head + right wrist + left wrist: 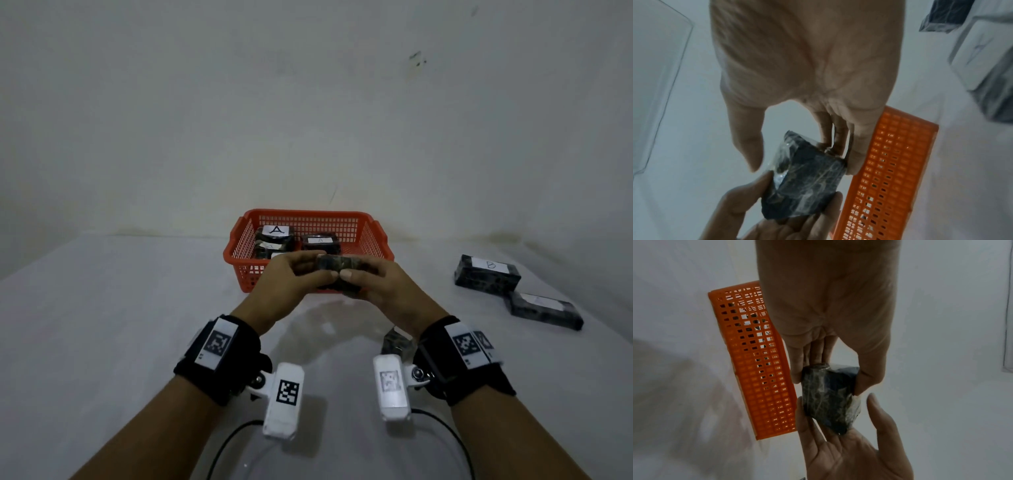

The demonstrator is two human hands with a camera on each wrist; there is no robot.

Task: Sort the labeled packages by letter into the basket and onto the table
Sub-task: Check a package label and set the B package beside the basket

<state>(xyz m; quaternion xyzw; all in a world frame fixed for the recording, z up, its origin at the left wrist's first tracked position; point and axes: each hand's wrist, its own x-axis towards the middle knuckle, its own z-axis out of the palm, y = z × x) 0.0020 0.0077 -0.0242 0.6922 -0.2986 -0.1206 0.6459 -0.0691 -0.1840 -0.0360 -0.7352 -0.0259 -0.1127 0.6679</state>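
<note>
A dark plastic-wrapped package [335,263] is held by both hands just in front of the orange basket [239,250], above the table. My left hand [317,269] pinches its left end between thumb and fingers; the left wrist view shows this grip [828,382] on the package [830,402]. My right hand [359,274] grips the right end, fingers curled behind the package [807,181] and thumb in front. No label shows on it. Inside the basket lie dark packages marked A [275,236].
Two dark packages lie on the table at the right, one marked B [488,274] and one nearer [544,310]. Another dark package [394,342] peeks out beneath my right wrist. The white table [120,308] meets a wall behind the basket.
</note>
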